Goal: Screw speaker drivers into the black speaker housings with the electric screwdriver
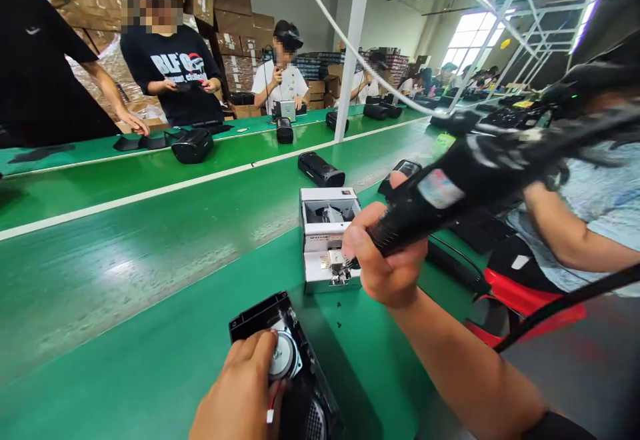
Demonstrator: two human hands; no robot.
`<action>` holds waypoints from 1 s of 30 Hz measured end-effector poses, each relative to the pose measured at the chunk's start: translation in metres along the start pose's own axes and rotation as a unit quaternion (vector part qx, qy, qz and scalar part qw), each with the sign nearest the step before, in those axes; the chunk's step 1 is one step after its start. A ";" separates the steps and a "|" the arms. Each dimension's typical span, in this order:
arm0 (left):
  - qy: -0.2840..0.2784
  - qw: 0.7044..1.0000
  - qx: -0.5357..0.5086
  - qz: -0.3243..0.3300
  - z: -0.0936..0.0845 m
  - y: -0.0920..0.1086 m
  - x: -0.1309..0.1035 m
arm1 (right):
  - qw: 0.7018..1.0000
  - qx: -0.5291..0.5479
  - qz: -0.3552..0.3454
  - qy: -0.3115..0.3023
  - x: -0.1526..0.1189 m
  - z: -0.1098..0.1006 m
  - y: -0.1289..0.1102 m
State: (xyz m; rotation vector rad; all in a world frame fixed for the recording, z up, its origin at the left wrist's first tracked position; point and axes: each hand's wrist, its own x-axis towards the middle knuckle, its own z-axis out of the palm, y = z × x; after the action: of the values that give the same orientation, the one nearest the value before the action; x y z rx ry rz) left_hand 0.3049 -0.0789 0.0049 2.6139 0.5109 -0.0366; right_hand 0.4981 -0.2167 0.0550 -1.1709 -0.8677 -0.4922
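Note:
My left hand (240, 387) is closed around a round speaker driver (283, 355), which sits in the upper part of a black plastic housing (259, 313). A red wire with a white plug (271, 416) hangs beside the fingers. In my right hand (387, 260) is a black electric screwdriver (425, 193), gripped at its lower end and slanting up to the right. Its tip is by the front of a white screw feeder (330, 240), partly hidden by my fingers. Two small dark screws (339, 315) lie on the green work surface (175, 373).
Black speaker housings (321, 169) are spread along the green belt (125, 240). A white post (353, 53) rises beyond the feeder. Co-workers sit or stand across the line, and another person (575, 220) is close on my right, beside a red object (530, 307).

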 end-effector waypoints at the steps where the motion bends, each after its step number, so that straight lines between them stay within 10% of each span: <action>1: -0.010 1.000 0.001 0.004 0.001 -0.001 0.000 | 1.000 0.000 0.018 -0.005 -0.002 -0.001 0.004; 8: -0.084 0.994 0.008 -0.063 -0.011 0.017 -0.001 | 0.974 0.096 0.205 -0.032 -0.030 0.004 -0.031; 13: -0.106 0.992 0.009 -0.068 -0.015 0.023 0.000 | 0.973 0.178 0.148 -0.030 -0.060 0.019 -0.075; 30: -0.118 0.992 0.019 -0.050 -0.018 0.026 -0.001 | 0.971 0.113 0.188 -0.099 -0.117 0.025 -0.032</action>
State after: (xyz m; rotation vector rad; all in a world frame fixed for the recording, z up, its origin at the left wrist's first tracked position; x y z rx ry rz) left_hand 0.3120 -0.0928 0.0327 2.5721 0.5590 -0.3858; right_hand 0.3971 -0.2155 -0.0160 -1.1497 -0.8214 0.0346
